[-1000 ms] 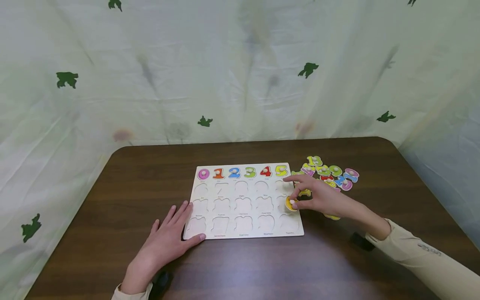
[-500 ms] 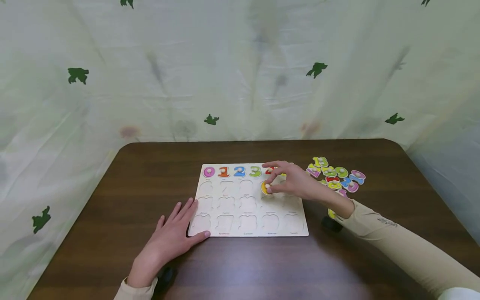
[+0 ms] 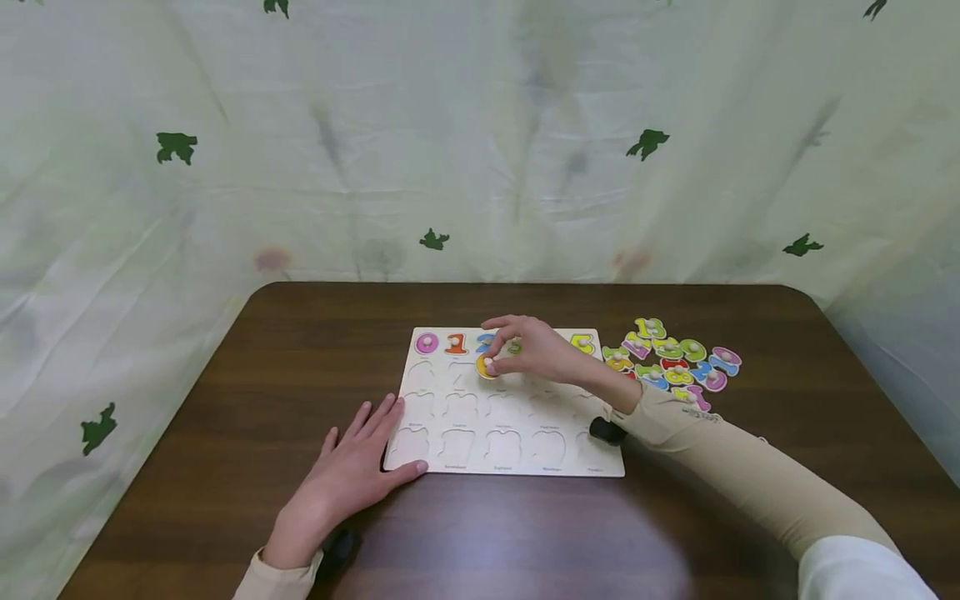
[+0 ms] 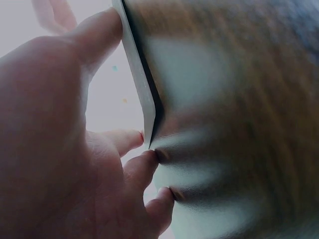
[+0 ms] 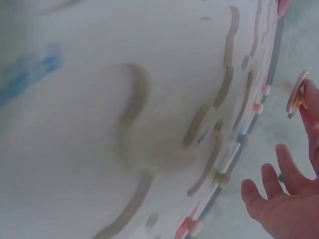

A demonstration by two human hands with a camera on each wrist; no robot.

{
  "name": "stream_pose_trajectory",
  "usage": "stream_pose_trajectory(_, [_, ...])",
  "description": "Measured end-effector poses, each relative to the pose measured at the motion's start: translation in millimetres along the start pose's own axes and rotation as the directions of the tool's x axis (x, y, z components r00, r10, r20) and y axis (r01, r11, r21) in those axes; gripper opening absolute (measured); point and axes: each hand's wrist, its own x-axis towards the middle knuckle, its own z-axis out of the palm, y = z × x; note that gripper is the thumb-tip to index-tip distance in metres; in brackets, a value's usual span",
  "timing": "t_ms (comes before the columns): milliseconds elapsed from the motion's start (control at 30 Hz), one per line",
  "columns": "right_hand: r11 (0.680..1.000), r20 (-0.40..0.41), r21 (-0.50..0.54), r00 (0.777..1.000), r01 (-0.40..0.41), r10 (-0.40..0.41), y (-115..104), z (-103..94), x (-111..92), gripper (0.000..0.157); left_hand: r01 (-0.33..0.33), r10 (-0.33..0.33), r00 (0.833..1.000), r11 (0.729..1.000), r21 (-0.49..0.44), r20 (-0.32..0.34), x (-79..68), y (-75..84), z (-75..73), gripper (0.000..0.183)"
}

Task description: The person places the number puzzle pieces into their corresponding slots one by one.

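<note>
Your right hand [image 3: 528, 348] pinches the yellow piece [image 3: 481, 367], apparently by its knob [image 3: 488, 362], above the board [image 3: 480, 454]; best lower it flat, then press. Your left hand [image 3: 348, 467], thumb wide, rests on the board's edge, which should steady it. Mind your right sleeve [image 3: 697, 442], near the loose pieces [image 3: 678, 375]. Room for moving lies over the table [image 3: 562, 533] between your forearms

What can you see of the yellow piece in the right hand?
The yellow piece is thin and roundish, with a pale edge and a small pale knob; it looks like painted wood. The right hand pinches it at the knob, holding it clear of the board, near the blue 2. No number is readable on it.
</note>
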Motion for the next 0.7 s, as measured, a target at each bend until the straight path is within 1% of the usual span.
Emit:
stream_pose_trajectory(200, [1.0,0.007,-0.022,1.0,0.0,0.0,-8.6,11.1,24.2,0.009,0.0,0.0,1.0,1.0,0.002,0.0,0.6,-0.2,0.5,0.098])
stream_pose_trajectory(467, [0.999,0.051,-0.044,0.998,0.027,-0.025,-17.1,32.8,56.5,0.008,0.004,-0.004,1.0,1.0,0.004,0.003,-0.2,0.5,-0.3,0.097])
stream_pose_trajectory(700, [0.99,0.08,-0.103,0.993,0.092,-0.084,-25.4,49.4,77.0,0.009,0.0,0.0,1.0,1.0,0.005,-0.003,-1.3,0.0,-0.3,0.096])
